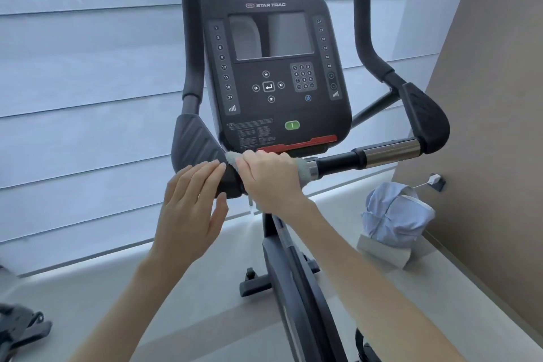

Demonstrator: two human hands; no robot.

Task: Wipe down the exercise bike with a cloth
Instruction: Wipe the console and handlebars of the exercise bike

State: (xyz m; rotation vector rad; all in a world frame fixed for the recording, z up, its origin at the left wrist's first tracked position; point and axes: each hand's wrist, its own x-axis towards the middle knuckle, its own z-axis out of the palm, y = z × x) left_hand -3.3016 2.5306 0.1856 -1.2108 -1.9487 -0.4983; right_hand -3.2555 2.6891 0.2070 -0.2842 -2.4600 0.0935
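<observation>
A black exercise bike (276, 91) faces me, its console and dark screen at the centre and two upright handlebars at the sides. A grey cloth (304, 169) is wrapped over the crossbar just below the console. My right hand (269, 178) is closed over the cloth, pressing it onto the bar. My left hand (191, 200) is beside it, fingers together and flat, fingertips resting on the left arm pad (197, 144), holding nothing.
A window with a sheer blind (88, 97) fills the wall behind the bike. A light blue cap (393, 214) lies on a white block on the floor at the right, by a beige wall (484, 126). Part of another machine (20, 326) shows at the bottom left.
</observation>
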